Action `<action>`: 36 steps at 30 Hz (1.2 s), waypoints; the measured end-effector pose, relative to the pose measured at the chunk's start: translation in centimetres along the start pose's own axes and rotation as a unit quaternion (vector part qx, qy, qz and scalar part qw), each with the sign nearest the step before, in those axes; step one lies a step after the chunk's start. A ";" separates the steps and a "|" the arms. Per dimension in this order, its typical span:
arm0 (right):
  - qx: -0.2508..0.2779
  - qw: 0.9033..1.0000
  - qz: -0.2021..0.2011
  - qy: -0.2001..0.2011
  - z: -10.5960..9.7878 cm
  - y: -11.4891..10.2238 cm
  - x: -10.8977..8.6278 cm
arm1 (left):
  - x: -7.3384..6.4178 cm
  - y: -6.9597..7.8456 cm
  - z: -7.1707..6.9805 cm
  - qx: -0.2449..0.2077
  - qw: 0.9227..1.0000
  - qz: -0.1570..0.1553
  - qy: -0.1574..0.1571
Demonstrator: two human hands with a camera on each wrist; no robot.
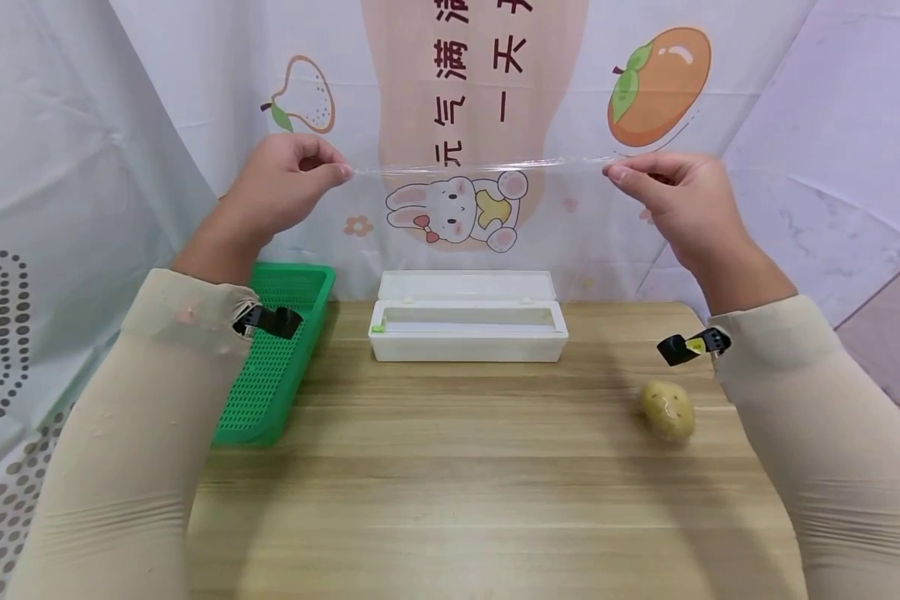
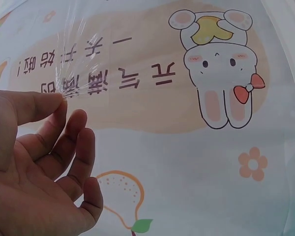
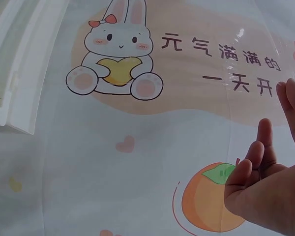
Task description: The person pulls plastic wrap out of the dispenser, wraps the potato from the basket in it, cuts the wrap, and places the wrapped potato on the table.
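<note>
A sheet of clear plastic wrap [image 1: 487,165] is stretched between both raised hands, its top edge showing as a shiny line. My left hand [image 1: 288,179] pinches one corner between thumb and forefinger; in the left wrist view the plastic wrap [image 2: 78,54] fans out in creases from those fingertips. The opposite corner is pinched by my right hand [image 1: 682,196]. Below the sheet, at the back of the table, stands a white wrap dispenser box [image 1: 468,347] with its lid [image 1: 467,286] raised. A potato [image 1: 667,411] with a glossy surface lies at the right, beneath my right forearm.
A green plastic basket [image 1: 300,367] stands at the left, partly behind my left forearm. The wooden table [image 1: 450,475] reaches back to a white printed cloth [image 1: 600,242] hanging behind the hands. A white cloth [image 1: 60,150] also hangs along the left side.
</note>
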State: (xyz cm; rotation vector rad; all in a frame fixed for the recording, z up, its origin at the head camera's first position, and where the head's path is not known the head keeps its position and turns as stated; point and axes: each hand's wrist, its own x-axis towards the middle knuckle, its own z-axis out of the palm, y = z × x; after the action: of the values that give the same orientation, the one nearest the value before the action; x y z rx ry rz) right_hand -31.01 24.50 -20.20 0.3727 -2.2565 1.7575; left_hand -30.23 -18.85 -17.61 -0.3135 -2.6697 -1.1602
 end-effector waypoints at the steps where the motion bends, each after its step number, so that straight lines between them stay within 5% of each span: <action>1: -0.006 1.000 0.001 -0.001 0.0 -0.1 0.0 | -0.1 0.0 0.0 -0.003 1.000 -0.001 0.000; 9: -0.026 1.000 -0.005 -0.003 -0.2 -0.4 0.0 | -0.3 0.4 -0.1 -0.006 1.000 -0.005 0.003; 21: 0.088 0.995 -0.040 -0.009 0.0 -0.9 -0.1 | -0.3 0.8 -0.7 -0.002 1.000 0.015 0.009; 29: 0.097 0.995 -0.034 -0.009 -0.1 -1.4 -0.1 | -0.5 1.1 -1.0 0.002 1.000 0.000 0.008; 36: 0.105 0.992 -0.060 -0.025 -0.2 -1.0 -0.8 | -1.0 0.8 -1.0 0.012 1.000 0.018 0.007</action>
State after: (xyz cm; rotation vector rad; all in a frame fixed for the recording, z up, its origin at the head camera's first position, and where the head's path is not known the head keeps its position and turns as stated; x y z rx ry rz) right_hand -29.88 24.47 -19.58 0.5872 -2.0381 1.9460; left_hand -28.92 -19.15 -16.68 -0.3481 -2.6530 -1.1149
